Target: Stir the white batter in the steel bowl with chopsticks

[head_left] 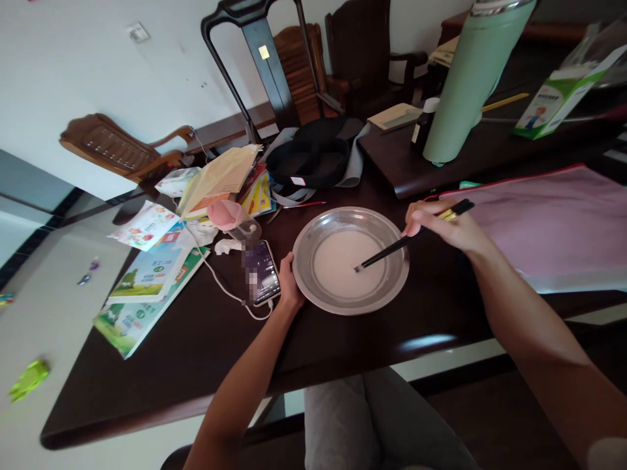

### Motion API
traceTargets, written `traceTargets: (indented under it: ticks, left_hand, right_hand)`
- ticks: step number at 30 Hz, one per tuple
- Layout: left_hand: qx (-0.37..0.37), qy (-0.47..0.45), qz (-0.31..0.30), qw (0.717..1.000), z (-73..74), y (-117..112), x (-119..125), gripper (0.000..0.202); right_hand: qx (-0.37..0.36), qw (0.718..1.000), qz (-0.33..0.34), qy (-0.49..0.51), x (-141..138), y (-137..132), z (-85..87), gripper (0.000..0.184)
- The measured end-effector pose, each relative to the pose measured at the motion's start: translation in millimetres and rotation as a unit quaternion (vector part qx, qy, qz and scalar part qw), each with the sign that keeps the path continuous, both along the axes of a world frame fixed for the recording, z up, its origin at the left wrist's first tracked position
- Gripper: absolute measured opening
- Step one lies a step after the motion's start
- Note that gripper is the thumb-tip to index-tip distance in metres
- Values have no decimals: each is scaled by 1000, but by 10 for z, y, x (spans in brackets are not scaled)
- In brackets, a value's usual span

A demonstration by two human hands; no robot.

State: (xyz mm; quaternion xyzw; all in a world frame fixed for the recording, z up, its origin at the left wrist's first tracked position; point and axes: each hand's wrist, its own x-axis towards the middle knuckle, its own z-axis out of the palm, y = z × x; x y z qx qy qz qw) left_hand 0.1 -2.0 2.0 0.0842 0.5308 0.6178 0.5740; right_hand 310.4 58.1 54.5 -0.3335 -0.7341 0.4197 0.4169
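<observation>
A round metal bowl (304, 281) with a wide rim stands on the dark table in front of me. Milky white liquid (337, 266) covers its bottom. My left hand (290, 282) grips the bowl's left rim, its fingers partly hidden beneath and behind the edge. Black chopsticks (386, 251) with gold bands are held together in my right hand (435, 220), closed around their upper part. Their tips dip into the liquid near the middle of the bowl. Just left of my left hand lies a lit phone (262, 273) with a white cable (215, 277) plugged in.
Booklets (147, 274), a pink-lidded bottle (230, 219) and papers (220, 179) crowd the left side. Behind the bowl lies a black bag (313, 156). A tall green thermos (473, 85) and a pink zip pouch (548, 228) stand and lie at the right. The table's front edge (147, 427) is near me.
</observation>
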Motion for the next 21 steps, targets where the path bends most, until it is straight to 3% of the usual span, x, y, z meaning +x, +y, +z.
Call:
traceTargets:
  ticks: [4,10,13,17,21]
  left_hand:
    - [3,0,-2,1000,-19,3,-2,22]
    - [11,14,5,1000,-45,8,-12,22]
    - [10,7,3,1000,-50,6,-17,22]
    - [13,6,-5,1000,-56,4,-20,24]
    - [18,14,-14,1000,-60,5,-17,26]
  right_hand:
    - [16,998,47,-46,-158,-19,-33,35]
    - [28,998,-49,-16,-37,21,-18,39]
    - [2,1000,-11,-1,-3,17,-5,43]
    - [7,998,46,-36,-132,-9,-21,35]
    - [34,998,-18,-47,-115,5,-20,33]
